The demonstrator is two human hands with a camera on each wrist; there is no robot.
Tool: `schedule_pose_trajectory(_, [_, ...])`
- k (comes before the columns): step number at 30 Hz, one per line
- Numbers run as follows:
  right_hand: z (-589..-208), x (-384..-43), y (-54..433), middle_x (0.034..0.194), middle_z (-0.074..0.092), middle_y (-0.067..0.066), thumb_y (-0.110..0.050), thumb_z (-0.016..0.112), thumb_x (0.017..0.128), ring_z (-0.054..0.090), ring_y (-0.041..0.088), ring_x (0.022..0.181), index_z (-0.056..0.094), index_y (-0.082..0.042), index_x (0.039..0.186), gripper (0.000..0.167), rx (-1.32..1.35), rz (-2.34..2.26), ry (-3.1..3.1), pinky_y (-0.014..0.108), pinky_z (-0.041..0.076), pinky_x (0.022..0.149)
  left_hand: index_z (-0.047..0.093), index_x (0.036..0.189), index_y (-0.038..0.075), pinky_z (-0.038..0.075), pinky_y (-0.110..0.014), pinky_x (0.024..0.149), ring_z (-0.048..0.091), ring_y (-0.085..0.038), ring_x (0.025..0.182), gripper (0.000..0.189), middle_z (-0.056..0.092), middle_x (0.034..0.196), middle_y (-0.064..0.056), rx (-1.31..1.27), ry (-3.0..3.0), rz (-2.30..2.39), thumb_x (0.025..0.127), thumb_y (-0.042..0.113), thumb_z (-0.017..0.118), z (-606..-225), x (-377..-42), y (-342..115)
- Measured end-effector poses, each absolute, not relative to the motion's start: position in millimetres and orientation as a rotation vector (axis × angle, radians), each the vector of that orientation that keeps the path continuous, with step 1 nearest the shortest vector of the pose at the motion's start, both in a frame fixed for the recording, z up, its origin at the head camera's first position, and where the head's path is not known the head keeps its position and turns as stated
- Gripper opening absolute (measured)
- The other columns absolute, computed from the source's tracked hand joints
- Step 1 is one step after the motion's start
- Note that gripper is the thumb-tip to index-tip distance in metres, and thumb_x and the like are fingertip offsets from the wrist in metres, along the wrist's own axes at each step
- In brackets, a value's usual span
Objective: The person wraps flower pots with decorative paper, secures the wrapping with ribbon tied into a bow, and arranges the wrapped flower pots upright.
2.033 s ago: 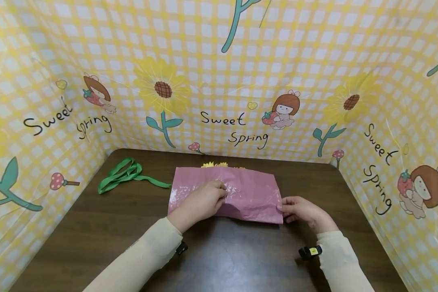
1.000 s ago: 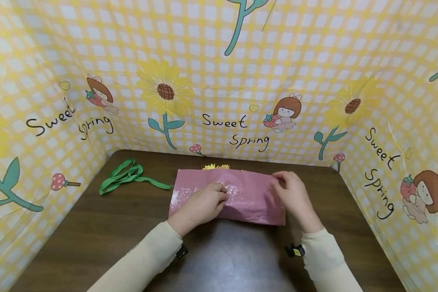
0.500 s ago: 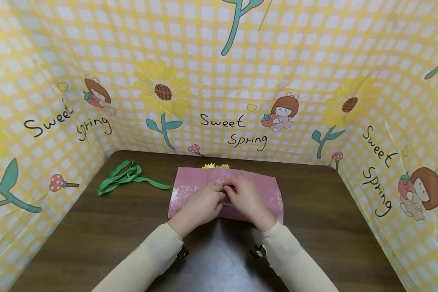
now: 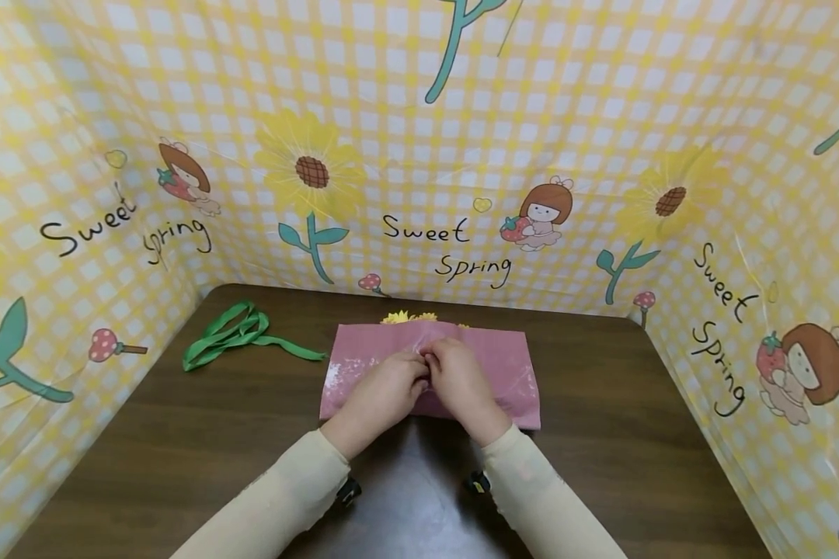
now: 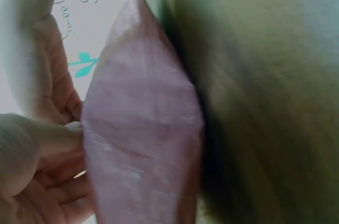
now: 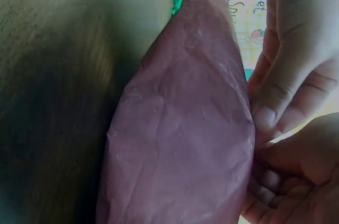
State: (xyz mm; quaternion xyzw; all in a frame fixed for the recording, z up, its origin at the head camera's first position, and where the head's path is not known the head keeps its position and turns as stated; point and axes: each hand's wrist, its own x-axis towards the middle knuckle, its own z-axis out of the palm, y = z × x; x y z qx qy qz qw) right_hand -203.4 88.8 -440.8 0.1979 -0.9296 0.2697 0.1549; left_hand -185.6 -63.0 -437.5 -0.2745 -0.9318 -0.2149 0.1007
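Observation:
A sheet of pink wrapping paper [image 4: 503,365], worn white in patches, is folded over on the table. Yellow flower heads [image 4: 409,317] peek out past its far edge; the rest of them is hidden. My left hand [image 4: 383,388] pinches the paper at its upper middle, its thumb [image 6: 266,118] pressed to the fold in the right wrist view. Fingertips touching the left's, my right hand [image 4: 459,379] has curled fingers gripping the same spot. From the side, the left wrist view shows the paper [image 5: 143,113] bulging as a hollow, pointed fold.
A loosely looped green ribbon [image 4: 231,335] lies to the left, its tail reaching toward the paper. The dark wooden table [image 4: 622,435] is enclosed by a yellow checked cloth [image 4: 419,171] at the back and sides.
My right hand has left the paper's right edge, passed its upper right corner, and come leftward to the middle beside my left hand. The left hand has kept its place on the paper.

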Motion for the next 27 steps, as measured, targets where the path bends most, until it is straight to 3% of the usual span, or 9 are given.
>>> schedule_pose_trajectory(7, [-446.1,-196.7,80.4,0.094,0.064,0.006,-0.014,0.074,0.092,0.063,0.026,0.092,0.073,-0.008,0.091,0.006,0.527,0.556,-2.65,0.039,0.055,0.083,0.075,0.089,0.009,0.055,-0.039,0.077,0.06,-0.021,0.082,0.006,0.063,0.086,-0.003,-0.66,-2.707,-0.677,0.091,0.014,0.077,-446.7,-180.8,-74.8])
schedule_pose_trajectory(11, [-448.0,-195.5,77.5,0.089,0.06,0.005,-0.014,0.075,0.089,0.06,0.027,0.089,0.068,-0.009,0.084,0.01,0.487,0.509,-2.638,0.04,0.053,0.079,0.074,0.088,0.01,0.053,-0.042,0.078,0.06,-0.025,0.086,0.006,0.064,0.087,-0.004,-0.526,-2.68,-0.698,0.088,0.014,0.077,-446.8,-174.9,-97.2])
schedule_pose_trajectory(13, [-448.5,-195.1,77.1,0.088,0.059,0.005,-0.015,0.074,0.089,0.059,0.027,0.088,0.066,-0.009,0.082,0.012,0.469,0.498,-2.637,0.04,0.052,0.078,0.073,0.094,0.007,0.051,-0.047,0.083,0.06,-0.031,0.094,0.013,0.065,0.094,-0.009,-0.407,-2.667,-0.711,0.086,0.017,0.078,-448.0,-172.2,-111.7])
schedule_pose_trajectory(16, [-449.3,-194.7,77.1,0.087,0.058,0.004,-0.018,0.073,0.09,0.056,0.027,0.086,0.063,-0.011,0.08,0.016,0.451,0.47,-2.638,0.04,0.051,0.076,0.066,0.115,-0.001,0.045,-0.057,0.094,0.051,-0.043,0.113,0.041,0.058,0.117,-0.024,-0.174,-2.703,-0.826,0.089,0.028,0.077,-449.9,-169.1,-133.0])
schedule_pose_trajectory(20, [-451.1,-195.4,76.4,0.088,0.057,0.004,-0.023,0.074,0.092,0.055,0.028,0.087,0.061,-0.012,0.082,0.02,0.437,0.419,-2.644,0.041,0.05,0.075,0.039,0.142,-0.009,0.04,-0.064,0.103,0.041,-0.052,0.129,0.08,0.042,0.138,-0.037,0.101,-2.861,-1.113,0.096,0.051,0.065,-454.2,-168.4,-154.6])
schedule_pose_trajectory(25, [-453.5,-196.1,73.2,0.09,0.059,0.006,-0.024,0.074,0.091,0.057,0.029,0.09,0.061,-0.011,0.083,0.02,0.44,0.364,-2.628,0.042,0.051,0.079,0.008,0.152,-0.012,0.058,-0.049,0.083,0.063,-0.043,0.108,0.104,0.038,0.14,-0.04,0.268,-2.854,-1.882,0.097,0.059,0.06,-465.8,-169.1,-164.2])
schedule_pose_trajectory(27, [-453.9,-195.8,71.6,0.091,0.06,0.007,-0.024,0.074,0.09,0.058,0.03,0.092,0.062,-0.009,0.084,0.02,0.453,0.347,-2.614,0.042,0.05,0.082,0.008,0.151,-0.013,0.061,-0.042,0.072,0.068,-0.035,0.095,0.1,0.045,0.134,-0.035,0.32,-2.725,-2.164,0.099,0.053,0.062,-473.1,-169.5,-164.0])
